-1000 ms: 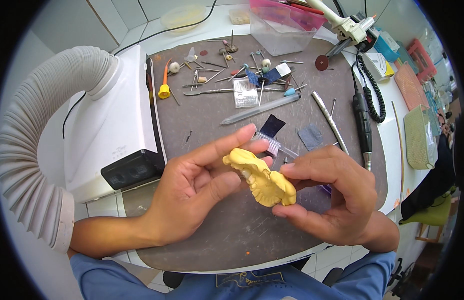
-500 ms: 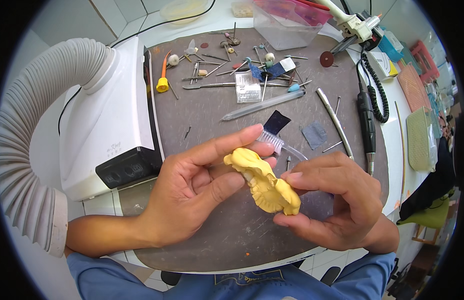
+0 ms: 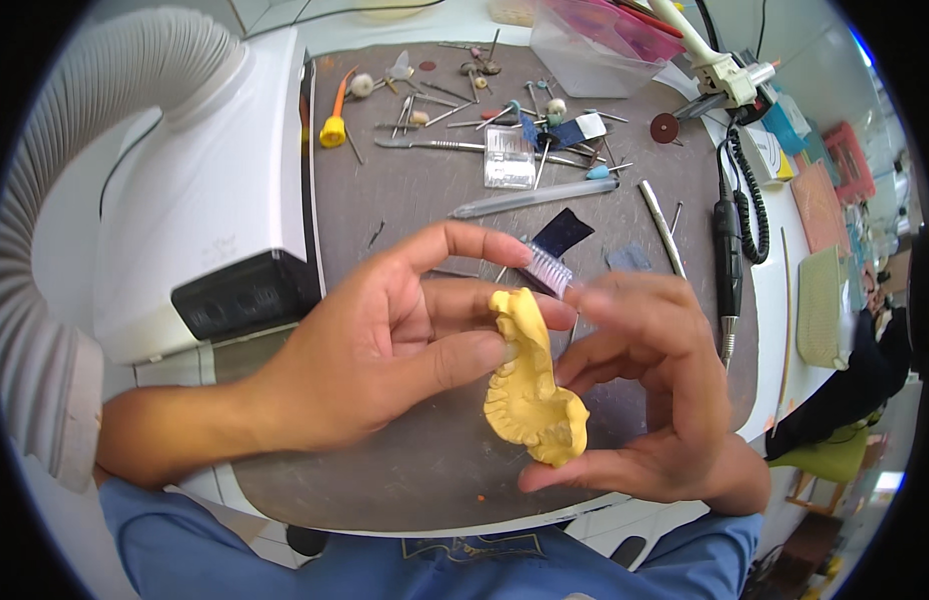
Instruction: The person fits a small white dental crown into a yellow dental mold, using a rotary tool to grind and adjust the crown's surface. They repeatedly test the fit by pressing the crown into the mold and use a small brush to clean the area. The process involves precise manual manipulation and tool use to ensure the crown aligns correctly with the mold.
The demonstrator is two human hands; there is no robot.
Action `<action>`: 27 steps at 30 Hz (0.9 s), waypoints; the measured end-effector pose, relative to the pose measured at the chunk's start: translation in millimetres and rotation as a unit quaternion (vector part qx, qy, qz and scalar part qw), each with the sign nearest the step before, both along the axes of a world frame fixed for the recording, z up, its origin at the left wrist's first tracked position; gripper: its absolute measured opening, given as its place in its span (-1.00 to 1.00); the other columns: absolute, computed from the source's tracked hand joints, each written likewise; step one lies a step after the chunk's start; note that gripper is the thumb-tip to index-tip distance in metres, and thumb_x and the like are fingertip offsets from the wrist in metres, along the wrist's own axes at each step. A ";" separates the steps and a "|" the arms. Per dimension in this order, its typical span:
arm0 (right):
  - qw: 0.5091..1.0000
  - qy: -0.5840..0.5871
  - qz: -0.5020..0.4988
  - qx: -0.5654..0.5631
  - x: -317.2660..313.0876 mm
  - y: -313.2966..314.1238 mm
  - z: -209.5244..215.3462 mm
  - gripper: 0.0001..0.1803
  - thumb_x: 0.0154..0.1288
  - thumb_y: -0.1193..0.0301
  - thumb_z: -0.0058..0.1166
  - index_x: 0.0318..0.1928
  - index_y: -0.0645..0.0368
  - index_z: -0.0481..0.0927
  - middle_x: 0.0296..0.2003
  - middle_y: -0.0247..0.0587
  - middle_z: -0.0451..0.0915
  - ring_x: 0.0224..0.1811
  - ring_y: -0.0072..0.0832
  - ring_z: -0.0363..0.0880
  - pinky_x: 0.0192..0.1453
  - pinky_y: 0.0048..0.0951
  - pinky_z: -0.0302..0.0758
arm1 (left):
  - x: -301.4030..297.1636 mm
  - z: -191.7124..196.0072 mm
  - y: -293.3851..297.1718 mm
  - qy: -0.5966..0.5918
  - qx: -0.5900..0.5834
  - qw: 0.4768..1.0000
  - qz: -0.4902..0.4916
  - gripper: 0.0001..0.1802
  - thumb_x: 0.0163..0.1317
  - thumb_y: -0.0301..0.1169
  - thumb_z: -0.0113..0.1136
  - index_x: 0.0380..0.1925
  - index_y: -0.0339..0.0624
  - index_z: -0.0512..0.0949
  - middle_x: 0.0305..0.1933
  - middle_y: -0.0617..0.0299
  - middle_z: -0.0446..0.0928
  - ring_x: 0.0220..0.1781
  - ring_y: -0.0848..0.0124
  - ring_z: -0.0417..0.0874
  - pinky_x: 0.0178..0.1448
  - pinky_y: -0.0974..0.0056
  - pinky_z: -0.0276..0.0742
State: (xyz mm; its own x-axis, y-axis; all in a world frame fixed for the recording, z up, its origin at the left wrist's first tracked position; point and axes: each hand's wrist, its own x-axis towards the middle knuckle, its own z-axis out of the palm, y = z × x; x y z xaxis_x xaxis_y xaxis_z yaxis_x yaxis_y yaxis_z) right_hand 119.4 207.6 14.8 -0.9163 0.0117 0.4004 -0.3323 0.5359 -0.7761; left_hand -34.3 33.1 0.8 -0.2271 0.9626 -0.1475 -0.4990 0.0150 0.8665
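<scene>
A yellow dental cast (image 3: 533, 385), shaped like a jaw arch with teeth, is held up between both hands over a dark grey work mat (image 3: 405, 200). My left hand (image 3: 385, 340) grips its upper end with thumb and fingers. My right hand (image 3: 650, 390) supports the lower, wider end from the right, thumb under it. A small brush with pale bristles (image 3: 548, 268) sticks out just behind the cast, between my fingers; which hand holds it is unclear.
A white suction unit (image 3: 200, 200) with a ribbed hose (image 3: 45, 300) stands left. Several hand tools, burs and a clear box (image 3: 509, 157) lie at the mat's far end. A black handpiece (image 3: 727, 260) with coiled cord lies right. A clear container (image 3: 595, 45) stands behind.
The cast has been turned from lying roughly level to standing more upright, and the hands with it have come closer to the camera.
</scene>
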 end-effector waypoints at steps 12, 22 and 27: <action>0.994 -0.086 0.059 -0.028 -3.3 -4.6 -10.4 0.19 -0.30 0.27 0.67 0.32 0.45 0.22 0.25 0.09 0.24 0.16 -0.28 0.55 0.14 -0.30 0.65 | 4.0 3.0 -9.1 0.034 -0.097 0.994 0.024 -0.85 0.30 -0.52 0.24 -0.21 -0.41 0.56 -0.03 0.10 0.58 -0.03 0.48 0.62 0.10 0.37 0.60; 0.993 -0.100 0.049 -0.034 -2.9 -6.4 -8.5 0.17 -0.32 0.28 0.68 0.30 0.44 0.24 0.23 0.08 0.24 0.17 -0.29 0.54 0.15 -0.30 0.65 | 6.1 6.2 -10.3 0.047 -0.109 0.992 0.035 -0.87 0.28 -0.56 0.24 -0.22 -0.44 0.58 -0.01 0.07 0.56 0.00 0.46 0.60 0.14 0.35 0.55; 0.993 -0.097 0.045 -0.043 -3.8 -7.8 -7.3 0.16 -0.32 0.29 0.68 0.30 0.41 0.25 0.22 0.07 0.26 0.17 -0.30 0.54 0.14 -0.31 0.66 | 6.4 6.2 -9.8 0.046 -0.109 0.992 0.037 -0.89 0.26 -0.58 0.24 -0.24 -0.43 0.58 -0.03 0.08 0.56 -0.01 0.47 0.59 0.15 0.35 0.52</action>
State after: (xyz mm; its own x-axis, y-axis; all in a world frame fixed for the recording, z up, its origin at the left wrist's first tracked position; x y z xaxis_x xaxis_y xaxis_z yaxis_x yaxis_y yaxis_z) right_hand 115.7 199.8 7.4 -0.9750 -0.0478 0.2169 -0.2155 0.4402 -0.8717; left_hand -27.9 23.3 7.0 -0.3189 0.8900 -0.3260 -0.4245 0.1734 0.8886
